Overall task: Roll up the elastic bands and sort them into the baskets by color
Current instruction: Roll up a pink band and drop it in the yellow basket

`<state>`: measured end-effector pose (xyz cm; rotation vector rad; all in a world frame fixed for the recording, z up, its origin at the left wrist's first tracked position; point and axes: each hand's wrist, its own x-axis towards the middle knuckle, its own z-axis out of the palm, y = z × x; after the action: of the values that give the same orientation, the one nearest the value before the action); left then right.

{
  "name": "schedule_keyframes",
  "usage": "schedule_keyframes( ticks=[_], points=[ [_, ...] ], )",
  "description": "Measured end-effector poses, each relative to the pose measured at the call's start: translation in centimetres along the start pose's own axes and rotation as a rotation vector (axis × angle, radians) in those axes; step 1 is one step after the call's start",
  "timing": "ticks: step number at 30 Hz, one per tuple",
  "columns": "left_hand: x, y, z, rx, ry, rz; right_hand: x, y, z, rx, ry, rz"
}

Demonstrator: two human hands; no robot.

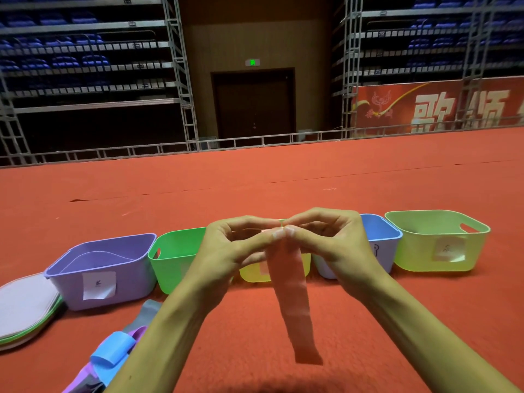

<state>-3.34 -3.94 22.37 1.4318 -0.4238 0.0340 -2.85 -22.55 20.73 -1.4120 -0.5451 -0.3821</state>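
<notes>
Head view — purple basket (133,276), perhaps a band (96,253) inside

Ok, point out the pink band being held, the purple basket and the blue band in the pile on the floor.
pink band (292,296), head view, middle of the hanging strip.
purple basket (136,282), head view, front wall near its right corner.
blue band (113,353), head view, top of its folded loop.

Both bare forearms reach up from the lower edge and draw together toward the middle, wrists bent inward. The left hand (226,248) and right hand (337,242) meet fingertip to fingertip, thumbs below and curled fingers above. Each pinches the top end of a pink band (292,296) hanging between the wrists.
</notes>
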Motion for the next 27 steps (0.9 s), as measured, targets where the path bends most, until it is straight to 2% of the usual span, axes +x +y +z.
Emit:
schedule_keyframes(
  ticks=[11,16,23,27],
  points=[
    [0.22,-0.7,-0.07,0.035,0.034,0.062,-0.21,0.14,-0.08,0.047,-0.029,0.069],
    [0.26,-0.93,-0.19,0.045,0.07,0.064,-0.1,0.62,-0.11,-0.03,-0.01,0.047],
    [0.07,-0.92,-0.03,0.005,0.0,-0.049,-0.29,0.57,-0.3,0.002,-0.024,-0.013],
    [0.19,-0.98,-0.16,-0.018,0.013,-0.045,-0.53,0.81,-0.32,0.014,-0.023,-0.016]
  ],
)
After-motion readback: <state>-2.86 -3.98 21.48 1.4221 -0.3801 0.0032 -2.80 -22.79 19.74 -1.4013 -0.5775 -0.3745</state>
